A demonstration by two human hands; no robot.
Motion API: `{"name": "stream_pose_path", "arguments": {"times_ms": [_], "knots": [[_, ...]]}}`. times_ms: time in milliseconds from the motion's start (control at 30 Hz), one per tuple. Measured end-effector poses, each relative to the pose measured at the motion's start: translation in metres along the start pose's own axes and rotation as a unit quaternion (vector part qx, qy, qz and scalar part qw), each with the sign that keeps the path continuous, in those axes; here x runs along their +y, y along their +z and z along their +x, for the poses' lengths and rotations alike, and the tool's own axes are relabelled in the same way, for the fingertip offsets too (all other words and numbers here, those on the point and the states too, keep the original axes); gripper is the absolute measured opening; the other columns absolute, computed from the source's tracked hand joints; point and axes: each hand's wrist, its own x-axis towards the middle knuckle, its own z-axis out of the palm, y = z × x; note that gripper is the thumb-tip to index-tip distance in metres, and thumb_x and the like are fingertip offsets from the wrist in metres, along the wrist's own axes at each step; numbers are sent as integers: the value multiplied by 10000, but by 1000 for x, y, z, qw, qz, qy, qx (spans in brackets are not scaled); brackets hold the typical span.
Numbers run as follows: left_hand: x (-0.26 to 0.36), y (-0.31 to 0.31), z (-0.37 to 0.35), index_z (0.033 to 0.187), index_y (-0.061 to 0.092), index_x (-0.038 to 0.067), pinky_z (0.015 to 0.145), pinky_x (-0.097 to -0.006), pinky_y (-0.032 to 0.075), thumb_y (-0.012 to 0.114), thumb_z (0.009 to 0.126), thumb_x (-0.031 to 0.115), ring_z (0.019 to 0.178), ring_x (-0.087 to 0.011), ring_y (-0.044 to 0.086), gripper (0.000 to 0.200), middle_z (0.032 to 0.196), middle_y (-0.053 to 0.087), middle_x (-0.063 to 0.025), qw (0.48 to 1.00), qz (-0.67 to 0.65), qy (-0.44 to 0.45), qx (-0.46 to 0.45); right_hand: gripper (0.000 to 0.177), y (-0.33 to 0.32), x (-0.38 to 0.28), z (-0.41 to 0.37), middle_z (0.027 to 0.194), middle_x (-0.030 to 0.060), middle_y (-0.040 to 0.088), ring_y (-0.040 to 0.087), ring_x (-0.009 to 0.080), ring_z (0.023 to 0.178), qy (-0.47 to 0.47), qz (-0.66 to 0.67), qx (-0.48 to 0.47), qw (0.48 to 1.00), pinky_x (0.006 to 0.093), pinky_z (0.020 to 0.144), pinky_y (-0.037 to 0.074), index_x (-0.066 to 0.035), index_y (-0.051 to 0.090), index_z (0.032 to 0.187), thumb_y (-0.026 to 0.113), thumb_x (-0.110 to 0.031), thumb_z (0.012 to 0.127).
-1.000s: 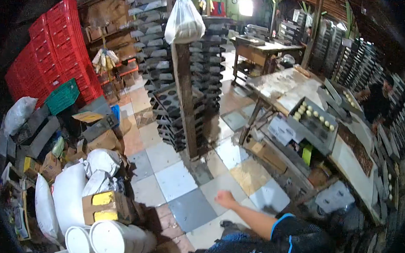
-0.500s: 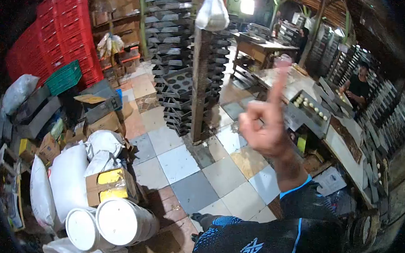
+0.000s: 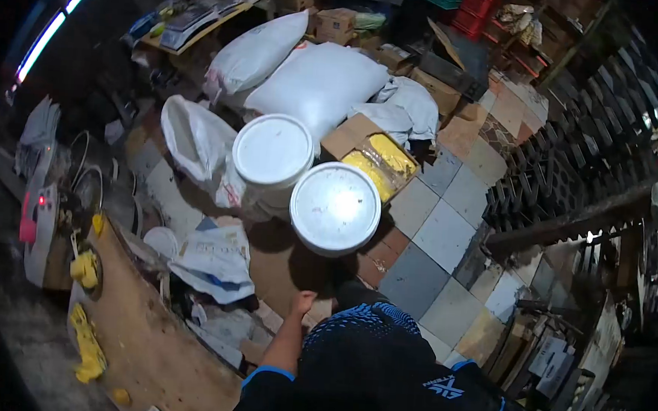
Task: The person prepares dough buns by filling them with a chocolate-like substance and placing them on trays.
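Note:
My left hand (image 3: 303, 302) hangs low in front of my body, its fingers appearing curled in, with nothing seen in it. Nearest to it stand two white lidded buckets, the front bucket (image 3: 336, 207) and the rear bucket (image 3: 274, 149), just beyond the hand and not touching it. An opened cardboard box (image 3: 346, 135) with yellow-wrapped contents sits against the front bucket. My right hand is out of view; only the sleeve of that side shows.
Large white sacks (image 3: 325, 81) lie behind the buckets. On the left, a wooden table (image 3: 162, 342) carries yellow dough-like lumps (image 3: 87, 349). Stacked dark trays (image 3: 573, 160) and a wooden post (image 3: 569, 220) stand right. Crumpled bags (image 3: 216, 263) lie between the table and buckets.
My view has swung left and down, toward the buckets and the table. My right hand, raised with one finger pointing before, has left the view. My left hand now shows more fully.

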Motion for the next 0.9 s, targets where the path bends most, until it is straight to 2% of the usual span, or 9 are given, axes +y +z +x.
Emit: {"name": "stream_pose_path", "arguments": {"times_ms": [33,100,133,233,267,400,667,767,900], "knots": [[-39,-9,22,928,720,54,737,-337,487,567,901,260,757,-187,605,258,800,679,-81,997,24,25,68,356,-10,1,28,826,203,690,676,309,715,-20,-16,26,999,435,709,535,-67,700,959,590,-378,826],[-36,-52,35,905,662,-7,738,-431,481,379,945,286,822,-287,624,409,878,665,-178,965,228,-26,-130,269,-54,-12,77,760,187,679,658,282,614,-3,6,87,996,421,655,533,-61,694,813,588,-307,834],[-46,-68,42,824,624,-18,594,-433,414,467,906,254,685,-237,543,325,763,590,-111,971,14,-211,-113,249,-108,-50,80,707,170,668,639,259,539,81,74,98,989,411,614,530,-58,675,704,586,-246,841],[35,-84,59,924,647,-34,562,-427,443,379,921,229,602,-245,541,375,719,576,-155,980,82,-135,-120,55,-216,-144,87,749,93,617,618,223,629,125,586,344,723,398,481,500,-81,615,861,573,-99,832],[66,-78,81,925,647,-33,563,-426,443,380,920,229,603,-245,541,373,720,576,-154,979,82,-134,-132,136,-195,-112,169,749,75,625,622,215,636,-105,541,408,728,378,499,502,-103,618,932,565,-72,811],[176,-50,164,929,648,-28,565,-422,444,388,919,227,605,-244,542,364,720,577,-151,970,128,-92,-186,158,-307,-254,97,730,47,667,643,167,662,-87,410,448,790,313,587,521,-102,701,829,566,-52,763],[244,-91,266,935,650,-18,569,-415,447,402,915,223,609,-241,544,347,721,579,-145,944,174,7,-281,232,-154,-330,55,708,110,670,652,242,653,122,369,322,863,380,592,516,-90,701,798,551,-267,808],[255,-131,286,938,651,-15,571,-412,448,407,914,222,610,-240,544,340,722,580,-143,933,181,27,-310,437,49,-314,86,992,218,675,646,375,961,351,307,303,831,432,812,512,-48,719,902,555,-421,743],[256,-178,305,941,652,-10,573,-409,449,415,912,220,612,-239,545,332,722,581,-140,921,191,36,-339,477,128,-410,-41,1039,244,653,620,364,1030,379,432,120,809,397,865,502,-20,704,980,558,-420,765]]}}
